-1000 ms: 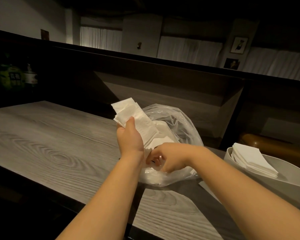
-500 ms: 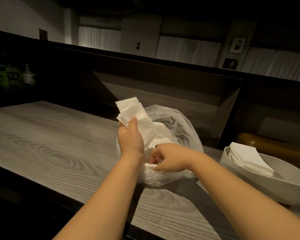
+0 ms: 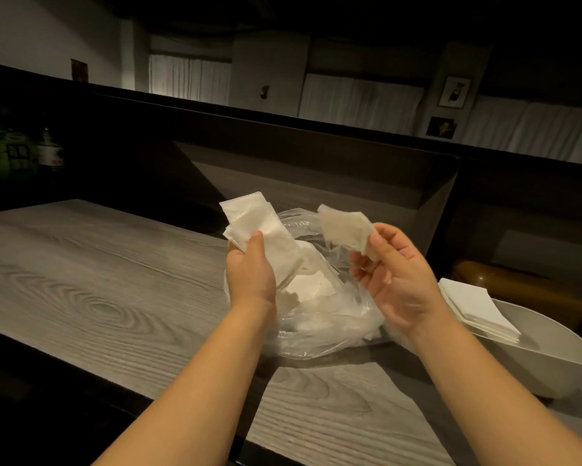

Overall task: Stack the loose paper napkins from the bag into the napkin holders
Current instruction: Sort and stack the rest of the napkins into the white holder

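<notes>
The left hand (image 3: pixel 252 274) grips a bunch of napkins (image 3: pixel 259 230) above the clear bag (image 3: pixel 316 324) on the tabletop (image 3: pixel 98 297). The right hand (image 3: pixel 397 277) pinches one napkin (image 3: pixel 345 228). Best to lay it flat on the bunch with edges matching, then carry all to the white holder (image 3: pixel 548 358).

Glossy plastic bag (image 3: pixel 319 334), matt wooden table (image 3: pixel 114 297)

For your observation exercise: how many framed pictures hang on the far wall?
2: a larger framed picture high on the pillar at upper right, and a smaller dark picture just below it. Others may be lost in the dark.
</notes>
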A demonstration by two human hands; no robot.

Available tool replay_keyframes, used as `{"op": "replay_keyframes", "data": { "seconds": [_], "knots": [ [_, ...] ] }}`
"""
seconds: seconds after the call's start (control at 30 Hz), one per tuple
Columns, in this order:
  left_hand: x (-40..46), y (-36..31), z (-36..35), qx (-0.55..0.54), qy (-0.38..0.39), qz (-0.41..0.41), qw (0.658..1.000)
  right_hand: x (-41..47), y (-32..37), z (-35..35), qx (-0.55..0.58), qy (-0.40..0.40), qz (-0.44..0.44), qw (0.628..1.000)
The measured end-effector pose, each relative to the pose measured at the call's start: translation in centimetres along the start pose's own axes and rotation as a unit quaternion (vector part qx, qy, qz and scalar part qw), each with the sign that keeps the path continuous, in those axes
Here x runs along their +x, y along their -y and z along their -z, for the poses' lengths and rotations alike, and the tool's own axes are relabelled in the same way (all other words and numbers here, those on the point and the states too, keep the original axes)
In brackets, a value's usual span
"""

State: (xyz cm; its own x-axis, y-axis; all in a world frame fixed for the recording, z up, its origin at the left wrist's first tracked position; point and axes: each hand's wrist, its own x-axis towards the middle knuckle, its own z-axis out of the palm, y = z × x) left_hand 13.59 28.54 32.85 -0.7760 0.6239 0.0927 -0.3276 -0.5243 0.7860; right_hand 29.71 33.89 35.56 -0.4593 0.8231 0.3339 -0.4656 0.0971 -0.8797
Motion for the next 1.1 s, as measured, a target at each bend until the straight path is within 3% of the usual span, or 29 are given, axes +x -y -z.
{"op": "replay_keyframes", "data": {
  "seconds": [0.1, 0.17, 0.23, 0.27, 0.37, 0.47, 0.6, 0.7, 0.83, 0.9, 1.03, 1.1],
  "knots": [
    [-0.9, 0.8, -0.6, 0.098, 0.089, 0.043, 0.99, -0.4, 0.1, -0.3, 0.019, -0.003, 0.029, 0.999],
    [-1.4, 1.4, -0.9, 0.151, 0.16, 0.078, 0.972, -0.7, -0.9, -0.3, -0.139, 0.01, 0.034, 0.99],
    [-1.8, 1.6, -1.1, 0.151, 0.206, 0.119, 0.959, -0.6, -1.9, -0.3, -0.31, 0.005, 0.016, 0.951],
    [-1.7, 1.7, -1.1, 0.148, 0.209, 0.133, 0.958, -0.5, -2.1, -0.3, -0.338, -0.012, 0.006, 0.941],
    [-1.6, 1.8, -1.1, 0.134, 0.208, 0.152, 0.957, -0.2, -1.8, 0.0, -0.321, -0.088, 0.006, 0.943],
    [-1.9, 1.6, -1.1, 0.123, 0.209, 0.148, 0.959, -0.3, -1.6, 0.1, -0.356, -0.095, 0.014, 0.93],
    [-2.3, 1.2, -1.1, 0.064, 0.21, 0.209, 0.953, -0.1, -2.3, -0.3, -0.328, -0.147, 0.055, 0.931],
    [-2.6, 1.5, -1.3, 0.112, 0.234, 0.182, 0.949, 0.2, -3.0, -0.6, -0.355, -0.13, 0.087, 0.922],
    [-2.0, 1.2, -1.2, 0.074, 0.145, 0.106, 0.981, 0.2, -2.1, 0.2, -0.478, -0.116, 0.146, 0.858],
    [-1.4, 1.1, -0.9, 0.035, 0.095, 0.083, 0.991, 0.0, -1.8, 0.7, -0.575, -0.06, 0.089, 0.811],
    [-0.5, 1.6, -0.6, 0.046, 0.054, 0.018, 0.997, -0.2, -3.1, 0.4, -0.736, 0.035, -0.068, 0.673],
    [-0.3, 1.7, -0.6, 0.046, 0.047, 0.004, 0.998, -0.2, -3.3, 0.2, -0.751, 0.06, -0.087, 0.652]
  ]
}}
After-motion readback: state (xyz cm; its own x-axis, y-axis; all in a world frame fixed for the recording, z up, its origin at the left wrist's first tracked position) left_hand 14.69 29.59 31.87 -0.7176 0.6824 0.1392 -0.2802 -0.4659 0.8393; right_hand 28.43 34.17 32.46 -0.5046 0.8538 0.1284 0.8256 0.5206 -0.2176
